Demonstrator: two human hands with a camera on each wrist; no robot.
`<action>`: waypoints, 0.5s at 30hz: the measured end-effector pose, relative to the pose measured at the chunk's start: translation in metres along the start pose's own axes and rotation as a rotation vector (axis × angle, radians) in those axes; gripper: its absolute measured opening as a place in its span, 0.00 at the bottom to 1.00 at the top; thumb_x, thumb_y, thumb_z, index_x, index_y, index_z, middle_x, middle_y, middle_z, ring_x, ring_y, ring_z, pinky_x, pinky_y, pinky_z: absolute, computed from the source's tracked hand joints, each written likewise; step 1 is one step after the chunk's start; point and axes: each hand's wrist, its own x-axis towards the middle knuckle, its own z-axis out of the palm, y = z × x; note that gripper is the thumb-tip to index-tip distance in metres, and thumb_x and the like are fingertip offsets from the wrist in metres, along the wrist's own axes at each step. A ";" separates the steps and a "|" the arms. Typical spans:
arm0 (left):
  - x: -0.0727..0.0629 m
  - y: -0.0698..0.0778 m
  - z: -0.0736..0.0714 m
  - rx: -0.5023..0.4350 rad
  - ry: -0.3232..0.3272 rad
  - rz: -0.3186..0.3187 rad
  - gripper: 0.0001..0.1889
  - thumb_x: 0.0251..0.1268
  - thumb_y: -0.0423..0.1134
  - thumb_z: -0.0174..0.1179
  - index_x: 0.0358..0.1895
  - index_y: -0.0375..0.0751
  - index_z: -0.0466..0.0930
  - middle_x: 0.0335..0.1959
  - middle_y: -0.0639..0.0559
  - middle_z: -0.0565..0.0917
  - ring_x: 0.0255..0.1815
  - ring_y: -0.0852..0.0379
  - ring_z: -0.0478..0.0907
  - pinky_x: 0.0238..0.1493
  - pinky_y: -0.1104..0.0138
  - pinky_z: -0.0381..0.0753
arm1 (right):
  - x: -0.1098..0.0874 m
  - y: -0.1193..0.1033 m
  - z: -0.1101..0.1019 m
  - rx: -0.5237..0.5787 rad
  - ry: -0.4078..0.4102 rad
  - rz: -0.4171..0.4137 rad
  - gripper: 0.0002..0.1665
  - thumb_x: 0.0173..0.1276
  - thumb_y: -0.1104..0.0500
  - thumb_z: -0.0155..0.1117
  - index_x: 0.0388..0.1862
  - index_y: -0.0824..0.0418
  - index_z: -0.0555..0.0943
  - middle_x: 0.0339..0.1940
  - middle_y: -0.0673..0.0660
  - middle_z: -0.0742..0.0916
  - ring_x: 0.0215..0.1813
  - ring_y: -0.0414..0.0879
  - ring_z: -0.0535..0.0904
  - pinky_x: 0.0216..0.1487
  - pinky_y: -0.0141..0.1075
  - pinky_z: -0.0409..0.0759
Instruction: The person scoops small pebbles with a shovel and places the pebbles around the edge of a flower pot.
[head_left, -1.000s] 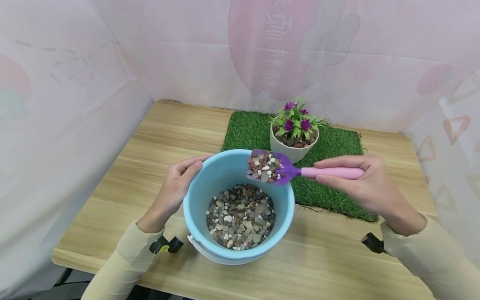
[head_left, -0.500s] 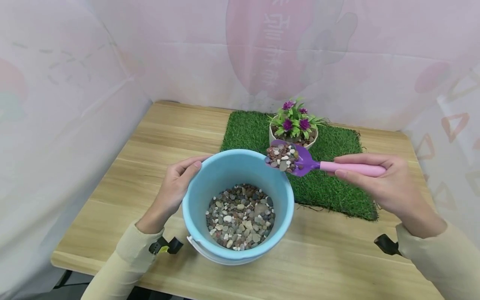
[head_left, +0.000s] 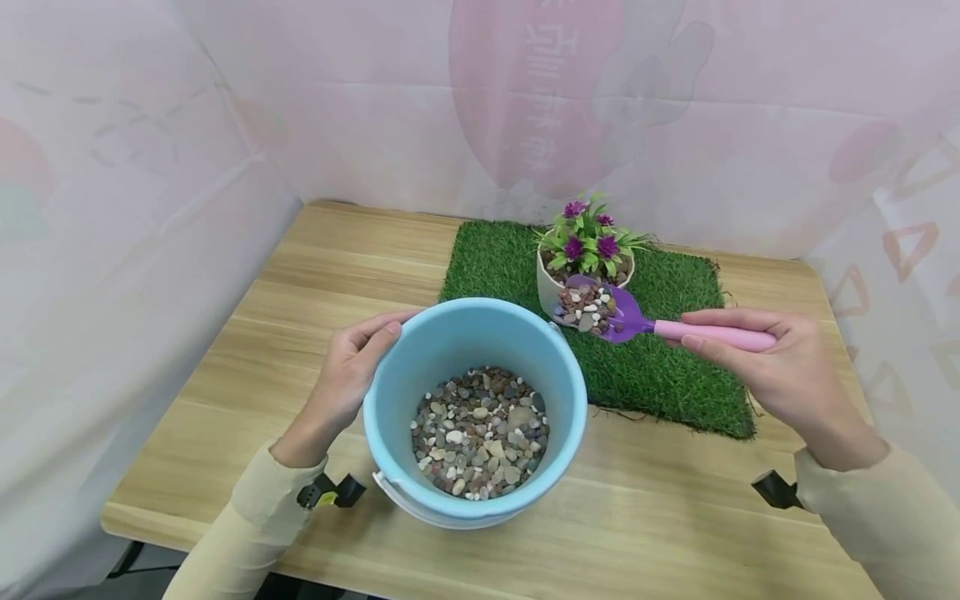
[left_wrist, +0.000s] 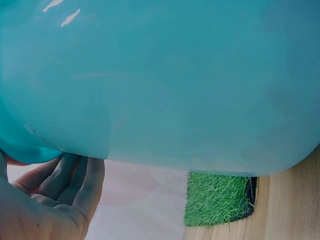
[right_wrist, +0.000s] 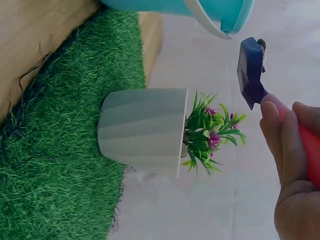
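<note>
My left hand [head_left: 348, 367] grips the rim of a light blue bucket [head_left: 382, 417] on its left side, thumb over the rim, fingers against the outer wall in the left wrist view [left_wrist: 75, 185]. Small mixed pebbles [head_left: 480, 433] cover the bucket's bottom. My right hand [head_left: 772, 358] holds a small shovel by its pink handle [head_left: 712, 335]. The shovel's purple blade [head_left: 628, 318] carries a heap of pebbles [head_left: 587, 307] and overlaps the front of a white flowerpot [head_left: 550, 292] in the head view. From the right wrist view, the blade [right_wrist: 251, 70] is raised above the level of the pot's rim.
The pot, with purple flowers [head_left: 588, 242] and brown stones, stands on a green artificial turf mat [head_left: 675, 375] at the back of the wooden table [head_left: 262, 358]. A white bucket handle [head_left: 408, 500] hangs at the front. Printed cloth [head_left: 375, 125] encloses the table.
My right hand has moved to the right with the loaded shovel, from over the bucket's rim to in front of the flowerpot. My left hand stays on the bucket's rim.
</note>
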 end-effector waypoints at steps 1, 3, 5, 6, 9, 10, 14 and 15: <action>0.000 0.000 0.000 -0.002 0.001 -0.003 0.21 0.88 0.42 0.47 0.68 0.34 0.81 0.64 0.33 0.85 0.49 0.56 0.91 0.46 0.60 0.95 | 0.000 0.003 0.000 0.006 0.007 0.002 0.23 0.72 0.58 0.74 0.63 0.64 0.86 0.49 0.54 0.93 0.48 0.36 0.92 0.27 0.24 0.83; 0.000 0.000 0.000 -0.001 0.000 -0.001 0.21 0.88 0.42 0.47 0.68 0.34 0.81 0.64 0.33 0.85 0.49 0.56 0.91 0.46 0.60 0.95 | 0.000 0.008 0.001 0.000 0.020 0.013 0.23 0.71 0.57 0.75 0.62 0.64 0.86 0.48 0.53 0.94 0.37 0.32 0.91 0.16 0.31 0.75; 0.000 0.000 0.000 0.001 -0.002 -0.001 0.21 0.88 0.42 0.47 0.68 0.34 0.81 0.64 0.33 0.85 0.49 0.57 0.91 0.47 0.61 0.95 | 0.001 0.014 0.001 -0.029 0.034 0.021 0.23 0.71 0.55 0.75 0.61 0.62 0.87 0.47 0.50 0.94 0.26 0.30 0.84 0.11 0.42 0.62; 0.000 0.000 0.000 0.000 -0.002 0.000 0.21 0.88 0.42 0.47 0.68 0.34 0.81 0.64 0.33 0.85 0.49 0.57 0.91 0.47 0.61 0.95 | 0.001 0.016 0.002 -0.043 0.043 0.022 0.23 0.71 0.54 0.76 0.61 0.62 0.87 0.46 0.49 0.94 0.22 0.30 0.80 0.10 0.43 0.60; 0.000 0.000 -0.001 0.003 -0.001 0.000 0.21 0.88 0.42 0.47 0.68 0.34 0.80 0.64 0.32 0.84 0.49 0.57 0.91 0.47 0.61 0.95 | 0.002 0.022 0.004 -0.048 0.047 0.027 0.24 0.71 0.54 0.76 0.61 0.64 0.87 0.46 0.48 0.94 0.22 0.30 0.80 0.10 0.42 0.63; 0.000 0.000 -0.001 0.003 -0.001 -0.001 0.21 0.88 0.42 0.47 0.68 0.34 0.80 0.64 0.33 0.84 0.49 0.57 0.91 0.46 0.61 0.95 | 0.003 0.024 0.005 -0.051 0.046 0.032 0.24 0.71 0.53 0.76 0.61 0.63 0.86 0.46 0.47 0.94 0.19 0.29 0.77 0.09 0.41 0.63; 0.000 -0.001 -0.001 0.001 0.001 -0.006 0.21 0.88 0.43 0.47 0.68 0.35 0.81 0.64 0.35 0.85 0.50 0.56 0.91 0.47 0.60 0.95 | 0.006 0.030 0.009 -0.041 0.040 0.043 0.25 0.71 0.52 0.75 0.61 0.64 0.86 0.46 0.46 0.94 0.18 0.30 0.75 0.09 0.44 0.61; -0.001 -0.001 -0.001 -0.001 0.001 -0.008 0.21 0.88 0.44 0.47 0.68 0.35 0.81 0.63 0.36 0.85 0.50 0.56 0.91 0.47 0.60 0.95 | 0.007 0.032 0.010 -0.038 0.040 0.044 0.25 0.71 0.52 0.76 0.61 0.64 0.86 0.46 0.47 0.94 0.19 0.30 0.78 0.09 0.44 0.61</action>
